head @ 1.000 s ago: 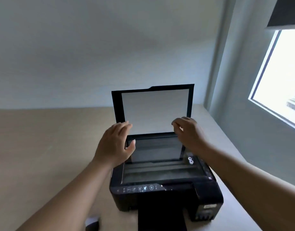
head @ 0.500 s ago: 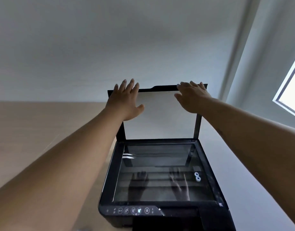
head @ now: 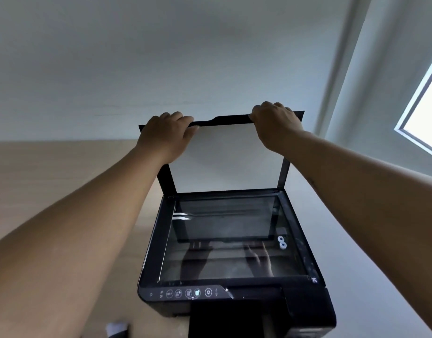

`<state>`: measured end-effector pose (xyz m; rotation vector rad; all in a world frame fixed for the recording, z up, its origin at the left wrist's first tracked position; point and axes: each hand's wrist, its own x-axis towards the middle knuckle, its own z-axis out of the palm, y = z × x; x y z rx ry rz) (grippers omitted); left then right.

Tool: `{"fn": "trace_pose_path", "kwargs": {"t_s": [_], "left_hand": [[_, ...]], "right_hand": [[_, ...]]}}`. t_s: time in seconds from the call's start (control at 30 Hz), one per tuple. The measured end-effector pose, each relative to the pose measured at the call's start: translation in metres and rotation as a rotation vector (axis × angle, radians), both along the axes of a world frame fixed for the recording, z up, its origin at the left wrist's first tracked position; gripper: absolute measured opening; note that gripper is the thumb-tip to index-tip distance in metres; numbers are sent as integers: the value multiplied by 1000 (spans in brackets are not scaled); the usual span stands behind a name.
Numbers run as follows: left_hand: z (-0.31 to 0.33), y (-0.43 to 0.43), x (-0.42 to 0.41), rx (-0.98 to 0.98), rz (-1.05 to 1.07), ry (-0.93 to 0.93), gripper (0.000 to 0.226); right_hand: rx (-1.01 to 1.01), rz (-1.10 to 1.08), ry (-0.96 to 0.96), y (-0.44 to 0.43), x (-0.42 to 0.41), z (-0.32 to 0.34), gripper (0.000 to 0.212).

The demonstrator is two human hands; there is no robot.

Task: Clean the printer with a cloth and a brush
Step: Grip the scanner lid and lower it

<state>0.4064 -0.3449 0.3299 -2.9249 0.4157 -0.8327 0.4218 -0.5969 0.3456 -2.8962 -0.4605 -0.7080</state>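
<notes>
Head view: one black printer point(head: 234, 286) sits on a pale wooden table point(head: 51, 172), its single scanner lid point(head: 230, 157) raised upright with the white underside facing the camera. Two hands grip the lid's top edge: left hand point(head: 166, 134) and right hand point(head: 274, 121), fingers curled over it. The one glass bed point(head: 232, 240) lies uncovered, mirroring both hands. One window point(head: 424, 111) is at right.
</notes>
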Motion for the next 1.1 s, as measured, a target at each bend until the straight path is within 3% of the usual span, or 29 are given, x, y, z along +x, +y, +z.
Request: {"fn": "trace_pose_path", "kwargs": {"t_s": [0.07,0.23,0.4,0.7,0.87,1.0,1.1], "left_hand": [[-1,3,-12,-31,-65,-25,36],[-15,3,-59,-222,-33,127,27],[-45,-5,-114,-224,-84,64,27],[-109,-4,-181,-279,-148,210,35],[-151,-1,-194,-238,-174,375,47],[-184,-2,-204,-143,-103,628,57],[-199,-6,-209,-97,-26,648,80]], "right_hand": [[-23,13,30,-2,-13,0,28],[-10,60,140,-17,-58,-8,28],[5,135,186,-29,-118,-32,32],[76,312,160,-45,-176,-110,27],[173,344,237,-47,-196,-168,35],[43,269,454,-45,-212,-207,44],[-53,190,482,-40,-218,-217,61]]}}
